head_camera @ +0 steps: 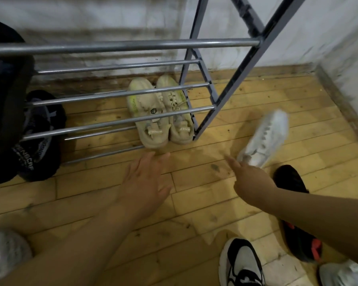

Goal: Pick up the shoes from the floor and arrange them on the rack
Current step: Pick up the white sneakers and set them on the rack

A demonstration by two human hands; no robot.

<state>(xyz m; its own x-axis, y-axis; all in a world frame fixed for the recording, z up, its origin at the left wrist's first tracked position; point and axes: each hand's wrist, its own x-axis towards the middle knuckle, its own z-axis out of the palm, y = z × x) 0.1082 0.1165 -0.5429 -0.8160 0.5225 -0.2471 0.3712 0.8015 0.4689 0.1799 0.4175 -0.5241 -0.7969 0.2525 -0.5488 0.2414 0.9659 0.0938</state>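
The white shoe (pixel 265 137) lies on the floor (pixel 194 203) just outside the right end frame of the rack (pixel 120 45), heel toward the person. It looks light and soft on top, stiffer at the heel collar, which seems the best place to pinch it. The right hand (pixel 250 178) reaches beside that heel, forefinger straight and other fingers hidden; contact cannot be told. The left hand (pixel 145 178) hovers flat and spread, holding nothing.

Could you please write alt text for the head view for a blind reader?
Two bare hands reach over a wooden floor: the left hand open near a beige pair under a metal rack, the right hand beside a blurred white sneaker.
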